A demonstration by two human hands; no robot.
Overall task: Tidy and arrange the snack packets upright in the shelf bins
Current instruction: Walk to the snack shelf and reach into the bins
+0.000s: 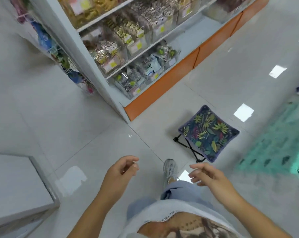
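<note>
Glossy white tile floor (93, 152) takes up most of the view. The white shelf (97, 79) with its orange base (162, 88) runs across the top, and the snack packets (129, 79) all sit in its clear bins (118, 55), well apart from both hands. The shirt (153, 210) print reads something like "ALL TRUE", I think. There's a leafy-print folding stool (208, 133) on the right. Left hand (121, 170) and right hand (208, 174) hang over the floor, grip loose, fingers half curled, holding nothing. The pink and yellow tags (113, 64) on the bins are too blurry to read.

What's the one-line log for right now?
left hand: open, empty | right hand: open, empty | clear plastic snack packets: untouched in shelf bins
</note>
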